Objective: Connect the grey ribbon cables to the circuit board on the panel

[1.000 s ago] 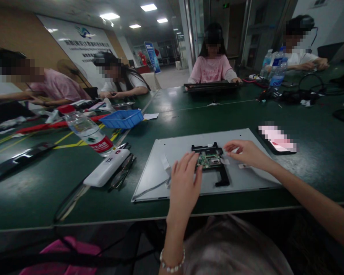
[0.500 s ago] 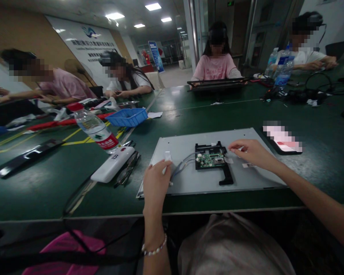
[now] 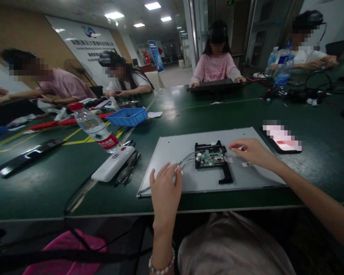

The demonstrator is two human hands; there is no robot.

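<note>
A grey metal panel (image 3: 246,175) lies flat on the green table in front of me. On it sits a small green circuit board (image 3: 210,158) in a black bracket (image 3: 226,173), with thin grey wires (image 3: 186,162) running out to its left. My left hand (image 3: 164,191) rests on the panel's left part, fingers pinched on the wires near a small white tab. My right hand (image 3: 250,152) hovers at the board's right side, fingers curled and pinched around something small that I cannot make out.
A phone (image 3: 282,139) lies right of the panel. To the left are a white power bank (image 3: 113,163), glasses (image 3: 127,172), a tilted water bottle (image 3: 93,128) and a blue tray (image 3: 127,116). Several other people work around the table. Cables and bottles (image 3: 282,68) sit far right.
My left hand left the circuit board, went to the panel's left edge, then came back a little toward the wires and took hold of them. My right hand stayed put.
</note>
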